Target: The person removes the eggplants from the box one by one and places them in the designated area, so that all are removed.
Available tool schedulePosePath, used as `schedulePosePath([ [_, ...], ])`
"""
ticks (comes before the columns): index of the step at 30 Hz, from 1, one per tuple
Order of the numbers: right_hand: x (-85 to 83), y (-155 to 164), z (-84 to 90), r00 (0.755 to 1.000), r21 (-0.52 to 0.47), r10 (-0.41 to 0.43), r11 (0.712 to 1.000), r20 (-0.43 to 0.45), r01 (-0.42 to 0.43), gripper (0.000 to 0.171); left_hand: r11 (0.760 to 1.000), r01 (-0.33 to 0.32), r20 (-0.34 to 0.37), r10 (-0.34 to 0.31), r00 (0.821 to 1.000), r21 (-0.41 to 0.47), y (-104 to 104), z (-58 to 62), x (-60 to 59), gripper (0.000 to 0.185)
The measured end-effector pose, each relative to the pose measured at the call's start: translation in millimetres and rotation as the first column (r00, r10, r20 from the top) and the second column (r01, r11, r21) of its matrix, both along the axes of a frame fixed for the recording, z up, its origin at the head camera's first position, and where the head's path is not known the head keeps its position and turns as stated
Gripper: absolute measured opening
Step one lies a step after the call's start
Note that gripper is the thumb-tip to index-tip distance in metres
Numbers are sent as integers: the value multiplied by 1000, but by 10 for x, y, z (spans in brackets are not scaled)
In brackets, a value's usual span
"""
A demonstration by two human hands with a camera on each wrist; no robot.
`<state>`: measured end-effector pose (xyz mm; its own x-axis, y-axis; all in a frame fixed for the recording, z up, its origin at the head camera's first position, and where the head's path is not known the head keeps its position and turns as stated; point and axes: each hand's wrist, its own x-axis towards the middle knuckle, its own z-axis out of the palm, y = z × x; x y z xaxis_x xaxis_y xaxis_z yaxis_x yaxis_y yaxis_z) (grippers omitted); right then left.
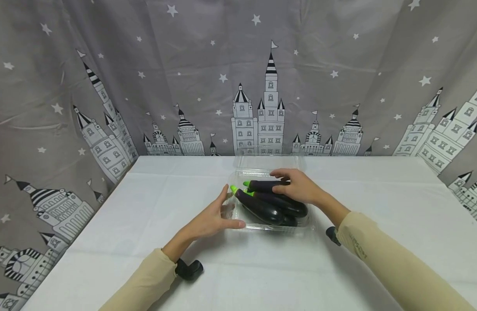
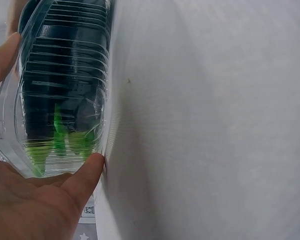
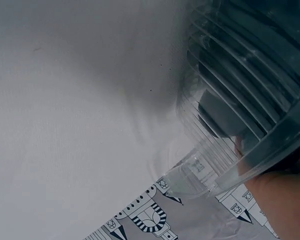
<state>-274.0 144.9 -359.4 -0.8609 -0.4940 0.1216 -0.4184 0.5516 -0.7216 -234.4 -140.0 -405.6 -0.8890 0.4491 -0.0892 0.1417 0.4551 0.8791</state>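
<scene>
A clear plastic clamshell container (image 1: pixel 275 227) stands on the table with its lid (image 1: pixel 269 162) raised at the back. Several dark purple eggplants (image 1: pixel 259 210) with bright green stems lie inside. My right hand (image 1: pixel 302 188) reaches over the back right and grips the rearmost eggplant (image 1: pixel 262 186) between thumb and fingers. Along the container's left side my left hand (image 1: pixel 213 218) rests, fingers spread, thumb by the front left corner. In the left wrist view, the fingertips (image 2: pixel 94 162) touch the ribbed wall (image 2: pixel 65 85). The right wrist view shows the container's ribbed side (image 3: pixel 240 75) hiding most of the right hand.
A white cloth (image 1: pixel 168 190) covers the table. Behind it hangs a grey curtain (image 1: pixel 207 65) printed with castles and stars. Black wrist devices (image 1: pixel 189 270) sit on both forearms, below beige sleeves (image 1: pixel 145 283).
</scene>
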Motion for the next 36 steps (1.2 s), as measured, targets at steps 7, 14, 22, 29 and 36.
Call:
schedulePosePath([
  [7,-16,1,-57,1000,22,14,1000,-18,-14,43,1000,0,-4,0,1000,-8,0,-16,-9,120],
  [14,-22,0,-66,999,33,5,999,-31,-4,38,1000,-4,-5,4,1000,-26,7,1,2,120],
  [22,-11,6,-73,999,36,-4,999,-41,6,38,1000,-10,-2,10,1000,-27,18,-6,6,120],
  [29,21,41,-63,999,40,-21,999,-44,23,38,999,-10,-15,10,1000,-39,42,-19,-4,121],
  [36,24,-4,-52,999,27,-9,1000,-47,11,38,998,-27,-9,26,1000,-55,2,4,23,120],
])
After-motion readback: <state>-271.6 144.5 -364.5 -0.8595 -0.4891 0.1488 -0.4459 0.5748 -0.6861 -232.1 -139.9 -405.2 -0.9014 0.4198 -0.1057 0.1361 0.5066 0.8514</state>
